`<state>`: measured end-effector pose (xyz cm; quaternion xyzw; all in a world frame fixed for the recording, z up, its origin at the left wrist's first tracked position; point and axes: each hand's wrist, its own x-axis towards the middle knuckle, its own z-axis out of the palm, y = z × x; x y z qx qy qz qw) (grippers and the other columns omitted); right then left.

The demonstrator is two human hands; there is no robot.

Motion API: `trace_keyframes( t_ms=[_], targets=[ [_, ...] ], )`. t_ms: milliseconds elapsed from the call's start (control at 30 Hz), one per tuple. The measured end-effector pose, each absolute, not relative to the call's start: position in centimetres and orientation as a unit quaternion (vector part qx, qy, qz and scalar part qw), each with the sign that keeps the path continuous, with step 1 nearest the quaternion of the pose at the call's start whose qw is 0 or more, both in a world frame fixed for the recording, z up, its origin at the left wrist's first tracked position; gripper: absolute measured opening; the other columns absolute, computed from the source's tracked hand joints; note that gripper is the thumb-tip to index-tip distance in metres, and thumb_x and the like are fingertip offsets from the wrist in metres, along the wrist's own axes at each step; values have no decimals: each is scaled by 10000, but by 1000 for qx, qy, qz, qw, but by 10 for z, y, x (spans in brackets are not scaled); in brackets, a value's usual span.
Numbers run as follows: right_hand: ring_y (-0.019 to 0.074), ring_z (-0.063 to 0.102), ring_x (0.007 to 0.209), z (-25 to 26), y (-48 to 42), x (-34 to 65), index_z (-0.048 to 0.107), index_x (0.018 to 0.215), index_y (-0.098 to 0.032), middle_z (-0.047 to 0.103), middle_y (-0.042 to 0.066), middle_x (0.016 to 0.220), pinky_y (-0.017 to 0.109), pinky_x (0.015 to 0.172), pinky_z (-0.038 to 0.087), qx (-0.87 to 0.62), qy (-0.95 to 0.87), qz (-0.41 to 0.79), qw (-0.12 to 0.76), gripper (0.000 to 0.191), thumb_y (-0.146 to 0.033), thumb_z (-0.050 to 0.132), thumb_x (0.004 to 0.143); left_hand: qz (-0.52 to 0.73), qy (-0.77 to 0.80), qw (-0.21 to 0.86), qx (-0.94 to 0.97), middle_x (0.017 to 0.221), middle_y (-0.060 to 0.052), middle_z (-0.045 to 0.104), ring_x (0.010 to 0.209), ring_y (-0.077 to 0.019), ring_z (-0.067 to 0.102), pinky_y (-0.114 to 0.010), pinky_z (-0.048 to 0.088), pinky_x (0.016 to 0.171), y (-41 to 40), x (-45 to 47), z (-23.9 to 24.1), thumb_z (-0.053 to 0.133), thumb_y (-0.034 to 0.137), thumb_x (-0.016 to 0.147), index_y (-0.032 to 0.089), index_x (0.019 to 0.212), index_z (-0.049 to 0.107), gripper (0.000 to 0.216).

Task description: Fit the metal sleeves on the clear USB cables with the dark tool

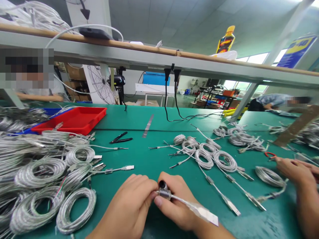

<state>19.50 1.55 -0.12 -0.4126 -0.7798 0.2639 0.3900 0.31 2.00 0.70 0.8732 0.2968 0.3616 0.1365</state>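
Observation:
Both my hands meet at the bottom centre over the green table [149,159]. My left hand [129,207] is closed, its fingertips pinching a small grey cylindrical ferrite piece [163,192] on a cable. My right hand [175,202] is also closed around that piece and the cable's foil-wrapped end [199,209], which sticks out to the right over my wrist. A dark round opening shows at the top of the piece.
Several coiled silver USB cables [45,179] pile up at left, and more coils [211,156] lie centre right. A red tray [74,119], black cutters [121,138] and a metal ruler [148,126] lie further back. Another person's hands [296,172] work at right; other people sit across.

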Motion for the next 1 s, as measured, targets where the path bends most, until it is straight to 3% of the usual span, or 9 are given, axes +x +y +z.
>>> trace_keyframes(
  t_ms=[533,800,1000],
  targets=[
    [158,401,635,9,9,196,423,724,-225,444,-42,663,278,612,247,-432,-778,281,359,317,-469,513,904,375,285,132,872,781,4,637,704,-177,581,-270,475,640,18,6,9,372,152,1037,238,904,572,256],
    [140,386,586,3,11,193,432,727,-224,417,-60,620,263,575,236,-415,-767,290,395,306,-452,534,906,373,290,163,866,855,4,687,754,-174,633,-263,509,673,18,4,12,425,159,1008,247,955,597,201],
    [137,400,580,-2,11,193,442,759,-226,441,-61,636,258,577,246,-413,-776,238,414,380,-536,543,954,365,288,148,873,850,-3,689,757,-179,638,-266,516,687,17,3,12,417,144,994,238,962,604,212]
  ],
)
